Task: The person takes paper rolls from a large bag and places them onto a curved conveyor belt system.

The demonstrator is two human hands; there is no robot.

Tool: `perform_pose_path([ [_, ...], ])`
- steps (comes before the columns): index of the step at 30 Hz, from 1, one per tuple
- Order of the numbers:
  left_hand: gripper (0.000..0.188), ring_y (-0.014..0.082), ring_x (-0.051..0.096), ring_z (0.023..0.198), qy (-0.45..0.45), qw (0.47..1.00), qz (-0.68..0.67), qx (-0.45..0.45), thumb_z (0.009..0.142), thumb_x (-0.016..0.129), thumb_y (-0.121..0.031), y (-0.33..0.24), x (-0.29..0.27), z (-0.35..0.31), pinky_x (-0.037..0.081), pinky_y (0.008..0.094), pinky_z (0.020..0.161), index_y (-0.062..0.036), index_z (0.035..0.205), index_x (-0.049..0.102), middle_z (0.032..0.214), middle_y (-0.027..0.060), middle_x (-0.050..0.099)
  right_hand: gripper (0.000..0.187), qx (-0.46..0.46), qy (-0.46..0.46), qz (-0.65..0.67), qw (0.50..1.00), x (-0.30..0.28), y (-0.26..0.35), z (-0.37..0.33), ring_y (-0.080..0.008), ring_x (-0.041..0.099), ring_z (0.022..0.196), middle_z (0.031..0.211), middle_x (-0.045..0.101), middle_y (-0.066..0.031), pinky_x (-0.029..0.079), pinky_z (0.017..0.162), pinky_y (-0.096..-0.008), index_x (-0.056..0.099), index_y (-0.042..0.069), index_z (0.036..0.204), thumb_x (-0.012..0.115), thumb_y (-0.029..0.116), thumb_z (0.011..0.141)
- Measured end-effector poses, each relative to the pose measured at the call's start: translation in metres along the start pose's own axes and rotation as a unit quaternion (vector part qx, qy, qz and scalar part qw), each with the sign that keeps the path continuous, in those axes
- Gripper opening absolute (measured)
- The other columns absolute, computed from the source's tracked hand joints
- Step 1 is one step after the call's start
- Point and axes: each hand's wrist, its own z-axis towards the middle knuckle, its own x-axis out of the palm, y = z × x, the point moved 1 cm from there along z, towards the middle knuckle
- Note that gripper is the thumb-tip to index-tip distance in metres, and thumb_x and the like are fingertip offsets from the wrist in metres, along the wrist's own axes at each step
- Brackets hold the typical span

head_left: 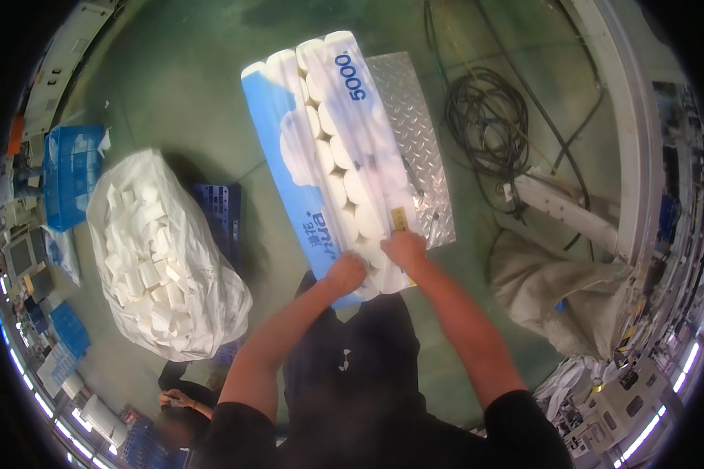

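A long pack of toilet rolls (340, 168), wrapped in blue and white printed plastic film, stretches away in front of me. Its rolls show through the film in rows. At the near end my left hand (346, 273) is closed on the pack's wrapping. Close by on the right, my right hand (405, 251) also grips the wrapping with bent fingers, beside a small gold-brown label (400, 219). Under and to the right of the pack lies a metal checker plate (418, 117).
To the left stands a large white sack (235, 293) full of small white rolls, with a blue pallet (228, 215) behind it. A blue crate (74, 176) is farther left. Coiled cables (489, 113) and a grey-beige sack (540, 285) lie right. Another person's hands (178, 399) show lower left.
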Motion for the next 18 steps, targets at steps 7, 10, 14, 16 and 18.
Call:
perform_pose_path([
  [7, 0.030, 0.0248, 0.064, 0.086, -0.041, 0.985, -0.108, -0.126, 0.079, 0.073, -0.040, -0.007, -0.029, -0.039, 0.042, 0.0398, 0.086, -0.0110, 0.074, 0.069, 0.079, 0.0060, 0.067, 0.028, 0.092, -0.090, 0.023, 0.991, 0.024, -0.058, -0.001, -0.0368, 0.072, 0.087, 0.090, 0.073, -0.0168, 0.056, 0.074, -0.0502, 0.073, 0.010, 0.089, 0.056, 0.033, 0.090],
  [10, 0.029, 0.0247, 0.064, 0.085, -0.052, 0.971, -0.133, -0.193, 0.078, 0.074, -0.041, -0.013, -0.024, -0.057, 0.042, 0.0400, 0.085, -0.0124, 0.073, 0.068, 0.079, 0.0055, 0.066, 0.030, 0.110, -0.153, 0.043, 0.981, 0.015, -0.075, -0.002, -0.0370, 0.071, 0.085, 0.089, 0.073, -0.0156, 0.056, 0.072, -0.0506, 0.072, 0.009, 0.090, 0.057, 0.035, 0.091],
  [14, 0.028, 0.0281, 0.064, 0.084, -0.099, 0.961, -0.161, -0.203, 0.077, 0.076, -0.039, 0.003, -0.013, -0.101, 0.044, 0.0424, 0.084, -0.0117, 0.078, 0.069, 0.078, 0.0070, 0.066, 0.031, 0.167, -0.173, 0.067, 0.968, 0.009, -0.121, 0.018, -0.0370, 0.070, 0.088, 0.094, 0.073, -0.0147, 0.055, 0.074, -0.0520, 0.073, 0.010, 0.096, 0.058, 0.037, 0.091],
  [16, 0.027, 0.0291, 0.063, 0.085, -0.080, 0.964, -0.161, -0.196, 0.076, 0.077, -0.037, 0.007, -0.018, -0.116, 0.044, 0.0435, 0.084, -0.0117, 0.082, 0.070, 0.079, 0.0073, 0.064, 0.032, 0.190, -0.137, 0.079, 0.969, -0.002, -0.128, 0.029, -0.0371, 0.070, 0.091, 0.098, 0.073, -0.0155, 0.055, 0.076, -0.0522, 0.073, 0.010, 0.096, 0.059, 0.038, 0.091],
  [18, 0.026, 0.0284, 0.062, 0.090, -0.082, 0.968, -0.145, -0.189, 0.077, 0.077, -0.035, 0.013, -0.014, -0.120, 0.044, 0.0430, 0.086, -0.0114, 0.085, 0.070, 0.084, 0.0073, 0.064, 0.033, 0.199, -0.100, 0.083, 0.971, -0.011, -0.126, 0.035, -0.0371, 0.069, 0.094, 0.101, 0.072, -0.0162, 0.055, 0.079, -0.0517, 0.073, 0.010, 0.098, 0.059, 0.040, 0.091],
])
